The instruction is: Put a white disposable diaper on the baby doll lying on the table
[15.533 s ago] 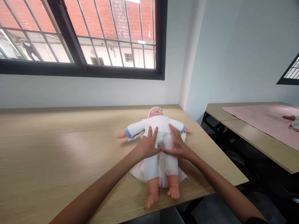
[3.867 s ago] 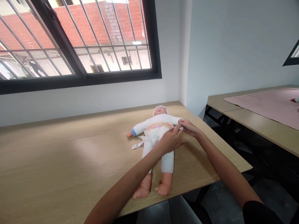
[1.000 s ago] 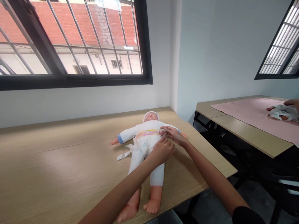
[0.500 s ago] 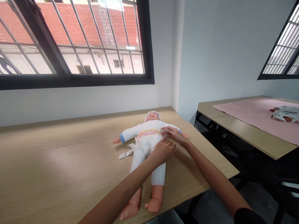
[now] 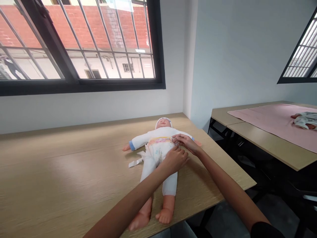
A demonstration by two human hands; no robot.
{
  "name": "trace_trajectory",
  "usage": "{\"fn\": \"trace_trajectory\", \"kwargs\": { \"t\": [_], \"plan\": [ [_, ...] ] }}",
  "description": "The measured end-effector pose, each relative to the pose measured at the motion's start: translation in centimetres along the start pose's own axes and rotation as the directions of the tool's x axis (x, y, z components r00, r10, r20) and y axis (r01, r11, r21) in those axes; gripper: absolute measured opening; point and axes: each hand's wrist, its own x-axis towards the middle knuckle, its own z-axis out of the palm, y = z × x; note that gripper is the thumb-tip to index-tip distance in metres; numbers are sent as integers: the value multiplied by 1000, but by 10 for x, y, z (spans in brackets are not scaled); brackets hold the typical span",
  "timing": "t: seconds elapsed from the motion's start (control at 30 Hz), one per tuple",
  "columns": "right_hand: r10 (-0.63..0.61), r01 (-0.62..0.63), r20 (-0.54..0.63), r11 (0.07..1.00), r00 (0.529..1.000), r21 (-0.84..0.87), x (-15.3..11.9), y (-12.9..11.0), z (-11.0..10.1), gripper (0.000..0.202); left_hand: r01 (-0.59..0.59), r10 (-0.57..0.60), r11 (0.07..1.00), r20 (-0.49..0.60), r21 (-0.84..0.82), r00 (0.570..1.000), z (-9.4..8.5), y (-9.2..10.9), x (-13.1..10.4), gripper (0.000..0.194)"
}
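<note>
A baby doll (image 5: 143, 142) in white clothes with blue cuffs and a white cap lies on its back. Around its hips is a white diaper (image 5: 156, 150) with a coloured waistband. My right hand (image 5: 186, 142) pinches the diaper's edge at the waist on the right side. Just below, my left hand (image 5: 176, 158) is closed at the same side of the diaper, its fingertips partly hidden from view. On the left side, a loose fastening tab (image 5: 135, 163) sticks out over the tabletop.
The wooden table (image 5: 74, 178) ends at a right edge close to my right forearm. Beyond a gap stands a second table (image 5: 267, 145) with a pink cloth (image 5: 262, 119) and another clothed doll (image 5: 305, 120). A barred window (image 5: 104, 39) is behind.
The whole scene has shifted slightly right in view. Both hands stay at the right side of the diaper, with only slight finger movement.
</note>
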Motion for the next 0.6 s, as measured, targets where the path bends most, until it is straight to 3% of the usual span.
{"fn": "trace_trajectory", "kwargs": {
  "t": [0.6],
  "plan": [
    [-3, 3, 20, 1000, 1000, -7, 2, 4, -2, 24, 4, -4, 1000, 10, -16, 1000, 4, -1, -1, 23]
  ]
}}
